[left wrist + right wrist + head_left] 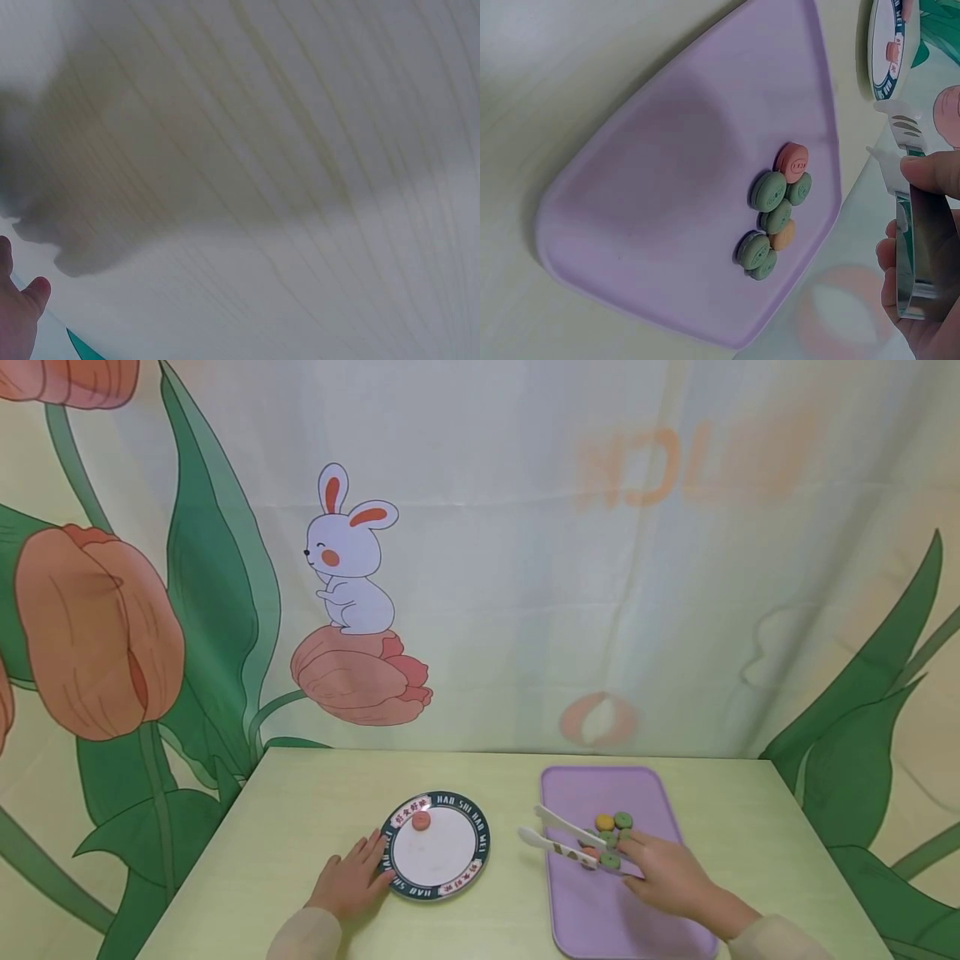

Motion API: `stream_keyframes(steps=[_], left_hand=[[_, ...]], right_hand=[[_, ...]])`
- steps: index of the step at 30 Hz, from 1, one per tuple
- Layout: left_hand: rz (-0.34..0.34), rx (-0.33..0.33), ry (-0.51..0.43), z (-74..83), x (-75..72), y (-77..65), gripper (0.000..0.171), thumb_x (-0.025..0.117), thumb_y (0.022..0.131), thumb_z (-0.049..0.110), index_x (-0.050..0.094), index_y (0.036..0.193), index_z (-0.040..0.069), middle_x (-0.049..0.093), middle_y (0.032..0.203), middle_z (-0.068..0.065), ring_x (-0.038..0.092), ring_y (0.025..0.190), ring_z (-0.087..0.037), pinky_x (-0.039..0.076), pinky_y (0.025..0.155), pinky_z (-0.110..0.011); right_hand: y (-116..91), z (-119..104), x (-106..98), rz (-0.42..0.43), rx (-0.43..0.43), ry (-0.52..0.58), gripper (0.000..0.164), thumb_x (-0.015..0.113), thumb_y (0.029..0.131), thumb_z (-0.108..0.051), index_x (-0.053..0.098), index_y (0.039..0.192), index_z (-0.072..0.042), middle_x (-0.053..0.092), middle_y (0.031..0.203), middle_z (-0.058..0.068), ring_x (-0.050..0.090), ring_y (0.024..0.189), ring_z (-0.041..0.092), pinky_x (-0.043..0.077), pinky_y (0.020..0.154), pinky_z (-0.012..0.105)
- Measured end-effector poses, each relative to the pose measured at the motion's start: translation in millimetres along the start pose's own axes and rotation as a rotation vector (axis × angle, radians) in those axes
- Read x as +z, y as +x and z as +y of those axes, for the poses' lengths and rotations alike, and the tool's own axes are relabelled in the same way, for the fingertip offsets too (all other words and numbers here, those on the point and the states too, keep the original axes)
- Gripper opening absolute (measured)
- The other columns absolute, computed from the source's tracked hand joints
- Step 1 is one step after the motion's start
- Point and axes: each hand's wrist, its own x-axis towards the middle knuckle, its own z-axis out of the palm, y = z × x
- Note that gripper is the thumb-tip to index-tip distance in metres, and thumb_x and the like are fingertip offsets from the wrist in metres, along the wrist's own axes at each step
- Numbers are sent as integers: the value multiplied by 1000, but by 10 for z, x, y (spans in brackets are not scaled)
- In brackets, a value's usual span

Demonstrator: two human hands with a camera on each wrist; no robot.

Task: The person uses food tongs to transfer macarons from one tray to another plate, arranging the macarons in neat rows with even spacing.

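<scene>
My right hand (667,870) grips a pair of tongs (909,289) with white tips, held over the purple tray (600,789). The tips are spread apart and point left, with nothing between them in the right wrist view. On the tray sits a cluster of macarons: several green ones (769,191), a pink one (792,161) and a yellow-orange one (782,235). My left hand (351,877) rests at the left rim of a round plate (435,860), fingers extended. A pink macaron (422,820) lies near the plate's upper left edge.
The plate and the tray stand apart on a pale wood-grain table (510,910). Behind the table's far edge hangs a curtain (495,568) printed with tulips and a white rabbit.
</scene>
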Motion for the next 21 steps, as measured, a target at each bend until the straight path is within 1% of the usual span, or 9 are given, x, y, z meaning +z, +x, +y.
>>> stream_keyframes(steps=[4, 7, 10, 14, 17, 21], left_hand=[[7, 6, 3, 2, -5, -3, 64, 36, 88, 52, 31, 138, 10, 28, 144, -7, 30, 130, -30, 28, 97, -59], [6, 6, 2, 2, 1, 1, 65, 36, 88, 52, 31, 138, 10, 28, 145, -7, 30, 130, -30, 28, 97, -59], [3, 0, 2, -4, 14, 9, 65, 36, 88, 53, 31, 138, 11, 28, 145, -6, 30, 130, -30, 28, 98, -59], [17, 8, 7, -19, 31, 12, 66, 35, 88, 54, 32, 137, 11, 29, 145, -6, 31, 130, -29, 29, 97, -59], [30, 19, 13, -28, 41, 15, 66, 35, 88, 55, 33, 137, 11, 29, 144, -6, 33, 129, -29, 30, 96, -60], [30, 20, 14, -26, 43, 18, 66, 34, 88, 55, 32, 137, 12, 29, 144, -5, 32, 129, -29, 30, 97, -59]], right_hand=[[-22, 30, 2, -11, 16, -10, 30, 74, 63, -23, 61, 88, -12, 57, 83, -6, 57, 67, 12, 45, 50, 25], [-46, 47, 0, -15, 24, -16, 30, 74, 64, -23, 61, 89, -12, 58, 83, -5, 57, 68, 12, 45, 50, 25], [-78, 62, -12, -37, 47, -10, 30, 73, 65, -24, 61, 89, -12, 55, 78, -6, 52, 63, 8, 41, 46, 22], [-112, 85, -41, -69, 89, 1, 30, 73, 66, -23, 62, 91, -11, 51, 72, -8, 43, 57, 3, 34, 44, 19], [-129, 103, -57, -82, 109, 1, 31, 72, 66, -23, 63, 93, -10, 52, 74, -7, 43, 58, 3, 35, 45, 20], [-151, 128, -59, -86, 124, -10, 30, 72, 67, -23, 63, 92, -10, 52, 74, -8, 45, 58, 3, 36, 46, 19]])
